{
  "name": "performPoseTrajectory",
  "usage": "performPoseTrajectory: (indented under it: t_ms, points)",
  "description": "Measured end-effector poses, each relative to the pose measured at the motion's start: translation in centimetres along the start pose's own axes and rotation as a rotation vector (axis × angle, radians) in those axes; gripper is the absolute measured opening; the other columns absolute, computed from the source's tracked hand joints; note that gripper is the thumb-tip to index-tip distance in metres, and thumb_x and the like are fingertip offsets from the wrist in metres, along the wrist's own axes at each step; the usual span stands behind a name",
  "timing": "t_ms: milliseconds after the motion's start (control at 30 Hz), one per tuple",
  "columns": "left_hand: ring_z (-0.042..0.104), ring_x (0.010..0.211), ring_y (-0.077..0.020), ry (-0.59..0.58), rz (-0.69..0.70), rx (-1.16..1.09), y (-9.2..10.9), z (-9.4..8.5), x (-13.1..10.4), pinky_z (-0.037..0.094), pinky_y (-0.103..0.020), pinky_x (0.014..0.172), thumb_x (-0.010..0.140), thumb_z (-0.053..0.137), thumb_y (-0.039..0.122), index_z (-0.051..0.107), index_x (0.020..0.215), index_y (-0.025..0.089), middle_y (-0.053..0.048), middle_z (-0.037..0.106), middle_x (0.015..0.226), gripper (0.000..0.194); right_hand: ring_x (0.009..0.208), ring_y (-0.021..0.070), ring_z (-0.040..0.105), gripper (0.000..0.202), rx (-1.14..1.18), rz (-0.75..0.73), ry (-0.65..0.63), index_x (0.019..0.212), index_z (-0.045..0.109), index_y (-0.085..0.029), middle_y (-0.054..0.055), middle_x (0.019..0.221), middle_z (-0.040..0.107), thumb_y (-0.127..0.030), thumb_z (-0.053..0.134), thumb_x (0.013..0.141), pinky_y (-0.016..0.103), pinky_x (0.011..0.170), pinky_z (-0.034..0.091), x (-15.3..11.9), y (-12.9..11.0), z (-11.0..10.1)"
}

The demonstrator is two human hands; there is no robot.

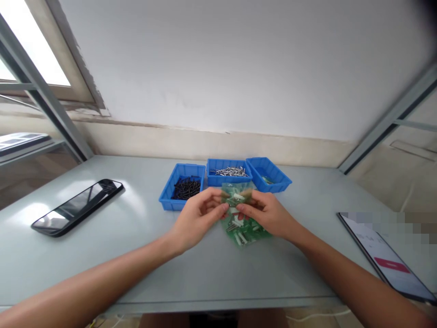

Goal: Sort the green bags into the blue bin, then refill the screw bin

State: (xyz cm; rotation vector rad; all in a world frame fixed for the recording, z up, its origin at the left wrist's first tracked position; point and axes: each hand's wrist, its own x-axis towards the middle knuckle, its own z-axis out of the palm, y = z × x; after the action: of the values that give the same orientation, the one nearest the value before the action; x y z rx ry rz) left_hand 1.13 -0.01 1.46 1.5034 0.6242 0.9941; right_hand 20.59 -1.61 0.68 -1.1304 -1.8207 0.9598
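Note:
A clear green plastic bag [244,230] with white plugs and metal screws inside hangs between my hands over the table. My left hand [201,212] pinches its upper left side between thumb and fingers. On the upper right side, my right hand [264,212] grips it the same way, thumbs facing each other. Just beyond stand three blue trays: the left tray [165,196] holds black screws [186,187], the middle tray [218,179] holds silver screws or nails [232,171], and the tilted right tray [282,182] has a small greenish item [268,180] in it.
A dark, glossy rectangular device [78,207] lies on the grey table [136,269] at left. At the right edge a phone or tablet [385,255] has its screen lit. Metal frame posts [378,123] rise at both sides, and a white wall [221,68] closes off the back.

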Motion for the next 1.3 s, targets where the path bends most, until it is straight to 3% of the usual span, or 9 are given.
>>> performPoseTrajectory:
  t_ms: [100, 167, 233, 400, 500, 700, 933, 1300]
  points:
    - [0.056, 0.061, -0.0089, 0.015, -0.015, 0.027, 0.2, 0.0, 0.0, 0.048, -0.022, 0.060, 0.080, 0.060, 0.018, 0.056, 0.085, 0.014, 0.002, 0.059, 0.067, 0.008, 0.069, 0.0146, 0.063, 0.035, -0.002, -0.053, 0.098, 0.114, 0.053, -0.023, 0.000, 0.079, 0.065, -0.035, 0.063, 0.083, 0.027, 0.061, 0.051, -0.1, 0.2, 0.2]
    - [0.057, 0.061, -0.0096, 0.033, -0.019, 0.043, 0.2, 0.0, 0.0, 0.049, -0.023, 0.061, 0.080, 0.061, 0.019, 0.056, 0.087, 0.014, 0.002, 0.059, 0.067, 0.010, 0.070, 0.0139, 0.061, 0.057, 0.041, -0.101, 0.187, 0.131, 0.039, -0.029, 0.000, 0.085, 0.062, -0.031, 0.065, 0.081, 0.027, 0.062, 0.052, -0.1, 0.3, 0.3]
    - [0.060, 0.062, -0.0109, 0.058, -0.008, 0.034, 0.2, 0.0, 0.0, 0.050, -0.024, 0.062, 0.079, 0.062, 0.021, 0.053, 0.095, 0.015, 0.003, 0.058, 0.067, 0.019, 0.069, 0.0133, 0.061, 0.067, 0.085, -0.137, 0.230, 0.137, 0.028, -0.032, 0.000, 0.090, 0.060, -0.028, 0.065, 0.081, 0.028, 0.063, 0.054, -0.2, 0.5, 0.4]
    - [0.061, 0.060, -0.0118, 0.082, 0.034, 0.020, 0.0, 0.0, -0.1, 0.050, -0.024, 0.059, 0.082, 0.062, 0.021, 0.041, 0.121, 0.017, 0.004, 0.056, 0.067, 0.044, 0.065, 0.0141, 0.062, 0.025, -0.126, -0.180, 0.175, 0.109, 0.059, -0.026, 0.000, 0.074, 0.062, -0.033, 0.060, 0.085, 0.028, 0.062, 0.052, -0.2, 0.3, 0.0]
    - [0.059, 0.060, -0.0105, 0.092, 0.059, 0.054, 0.0, -0.1, -0.2, 0.049, -0.022, 0.057, 0.082, 0.061, 0.019, 0.038, 0.128, 0.018, 0.004, 0.056, 0.068, 0.052, 0.065, 0.0135, 0.063, 0.020, -0.212, -0.193, 0.188, 0.104, 0.063, -0.024, -0.001, 0.073, 0.065, -0.032, 0.060, 0.086, 0.026, 0.064, 0.052, -0.2, -0.1, -0.3]
    - [0.059, 0.063, -0.0113, 0.115, 0.098, 0.259, -0.2, -0.4, -0.2, 0.049, -0.022, 0.056, 0.079, 0.064, 0.020, 0.063, 0.103, 0.015, 0.000, 0.061, 0.071, 0.024, 0.066, 0.0132, 0.065, 0.019, -0.259, -0.235, 0.203, 0.104, 0.065, -0.024, 0.000, 0.079, 0.070, -0.031, 0.056, 0.088, 0.025, 0.063, 0.051, -0.3, -0.3, -0.5]
    - [0.063, 0.083, -0.0174, 0.165, 0.133, 0.368, -0.4, -0.5, -0.1, 0.054, -0.025, 0.065, 0.075, 0.069, 0.025, 0.067, 0.098, 0.018, -0.007, 0.068, 0.097, 0.024, 0.072, 0.0140, 0.067, 0.019, -0.358, -0.311, 0.222, 0.098, 0.066, -0.025, 0.000, 0.086, 0.072, -0.028, 0.049, 0.091, 0.025, 0.067, 0.051, -0.4, -0.2, -0.7]
    - [0.061, 0.065, -0.0142, 0.205, 0.188, 0.486, 0.1, -0.4, -0.2, 0.049, -0.024, 0.060, 0.079, 0.064, 0.022, 0.071, 0.078, 0.017, -0.002, 0.069, 0.071, 0.008, 0.072, 0.0136, 0.066, 0.019, -0.373, -0.308, 0.225, 0.099, 0.066, -0.025, 0.001, 0.090, 0.072, -0.027, 0.049, 0.091, 0.025, 0.064, 0.051, -0.4, 0.1, -0.6]
